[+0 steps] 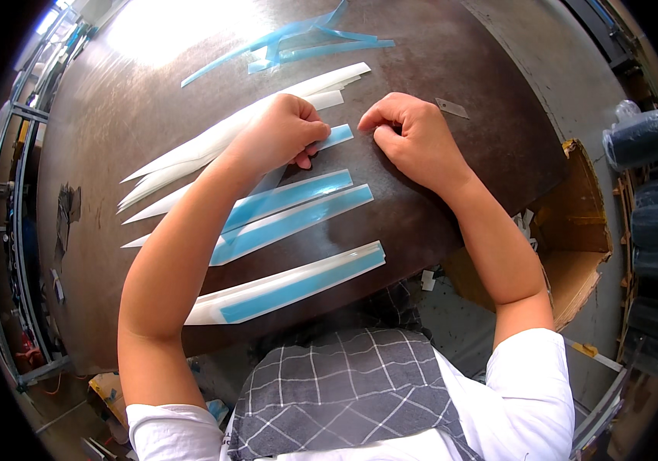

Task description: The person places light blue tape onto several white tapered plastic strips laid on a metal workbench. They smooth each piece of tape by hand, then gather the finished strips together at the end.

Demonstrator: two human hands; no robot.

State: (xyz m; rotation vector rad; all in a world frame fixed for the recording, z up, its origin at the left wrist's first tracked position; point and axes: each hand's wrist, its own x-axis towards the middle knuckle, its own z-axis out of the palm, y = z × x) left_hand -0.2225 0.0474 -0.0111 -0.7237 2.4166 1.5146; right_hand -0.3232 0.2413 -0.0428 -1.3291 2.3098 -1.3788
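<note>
My left hand [287, 137] is closed in a pinch on a white strip with a blue film face [338, 137], whose right end sticks out past the fingers. Just right of that end hovers my right hand [419, 138], fingers curled, with a small gap between thumb and index fingertip and nothing visible in it. Nearer to me lie two more blue-faced strips [329, 209], side by side and partly under my left forearm. Closest to the front edge is a small stack of white strips with a blue-faced one [306, 283] on top.
Long white pointed strips [214, 142] lie beyond my left hand on the brown table [452, 61]. Loose blue film pieces [298, 42] are heaped at the far side. A small flat blade-like piece [452, 108] lies right. A cardboard box [575, 230] stands beside the table.
</note>
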